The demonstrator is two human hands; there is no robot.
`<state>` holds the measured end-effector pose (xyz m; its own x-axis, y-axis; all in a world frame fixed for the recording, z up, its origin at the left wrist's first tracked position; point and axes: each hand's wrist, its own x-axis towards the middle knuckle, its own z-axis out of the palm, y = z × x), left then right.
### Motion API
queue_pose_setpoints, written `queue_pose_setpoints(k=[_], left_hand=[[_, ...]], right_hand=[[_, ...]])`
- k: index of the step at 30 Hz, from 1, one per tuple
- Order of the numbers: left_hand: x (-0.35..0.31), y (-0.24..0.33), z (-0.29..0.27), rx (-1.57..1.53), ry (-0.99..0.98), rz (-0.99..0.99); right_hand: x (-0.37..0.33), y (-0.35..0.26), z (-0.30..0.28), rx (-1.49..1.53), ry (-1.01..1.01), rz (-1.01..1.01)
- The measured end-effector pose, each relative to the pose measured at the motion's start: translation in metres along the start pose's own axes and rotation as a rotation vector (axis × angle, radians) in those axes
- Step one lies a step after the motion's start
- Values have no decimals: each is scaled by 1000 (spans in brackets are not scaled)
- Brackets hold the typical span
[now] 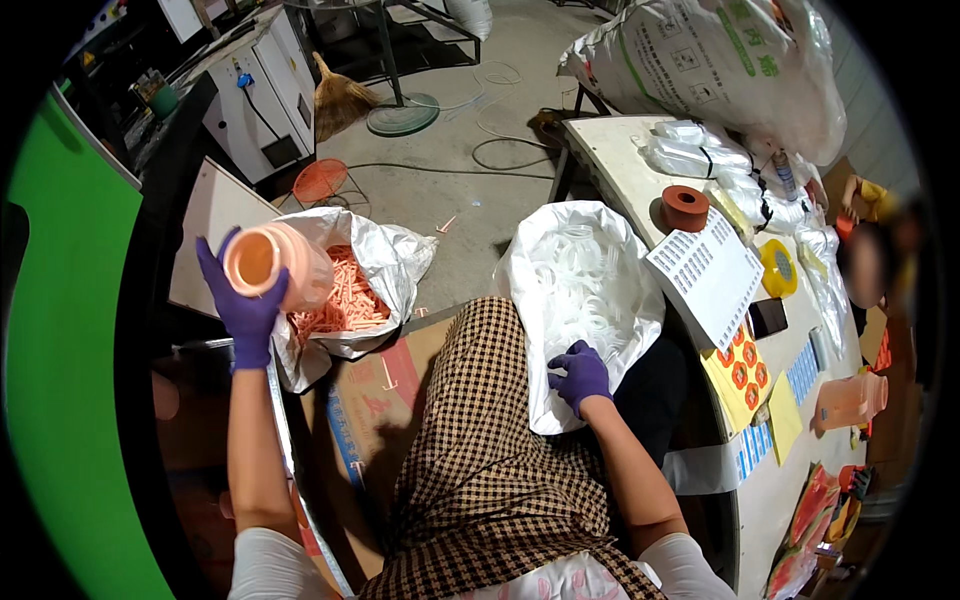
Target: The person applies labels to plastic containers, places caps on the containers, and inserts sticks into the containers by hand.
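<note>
My left hand (246, 318), in a purple glove, is closed around a peach-coloured plastic jar (308, 272) with its wide open mouth tilted toward me. Just behind the jar, a silvery-white bag (398, 258) stands open, full of thin peach plastic pieces (352, 290). My right hand (582, 376), gloved in purple too, is over the near side of a white bag (520, 262) of clear plastic rings (585, 285). Its fingers are bent inward; whatever they may pinch is too small to make out.
A white table (610, 145) on the right bears a brown tape roll (686, 208), label sheets (708, 275), a yellow tape roll (777, 268) and another peach jar (850, 402). Left stands a green panel (70, 380). Cardboard (375, 400) lies below; a cable (430, 170) crosses the floor.
</note>
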<state>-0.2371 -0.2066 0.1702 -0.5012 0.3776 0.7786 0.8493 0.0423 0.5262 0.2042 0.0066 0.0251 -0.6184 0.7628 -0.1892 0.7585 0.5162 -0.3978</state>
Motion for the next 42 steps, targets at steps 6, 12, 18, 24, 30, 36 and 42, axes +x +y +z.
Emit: queue_pose_setpoints(k=[6,12,18,24,30,36,42], left_hand=[[-112,58,-2,7,-345,-104],[-155,135,5,-40,-540,-223],[-124,153,13,-75,-530,46],[-118,163,17,-77,-727,41],[-133,162,28,-60,-623,81],[-137,177,32,-64,-632,148],[-132,186,20,55,-742,190]], right_hand=[[-19,-9,-17,239,369,-96],[-46,-70,-65,770,317,-376],[-55,-169,-79,915,29,-933],[-51,-191,-51,430,-41,-683],[-66,-188,-36,633,-15,-524],[-67,-179,-31,454,-351,-473],[-95,-146,-34,521,32,-925]])
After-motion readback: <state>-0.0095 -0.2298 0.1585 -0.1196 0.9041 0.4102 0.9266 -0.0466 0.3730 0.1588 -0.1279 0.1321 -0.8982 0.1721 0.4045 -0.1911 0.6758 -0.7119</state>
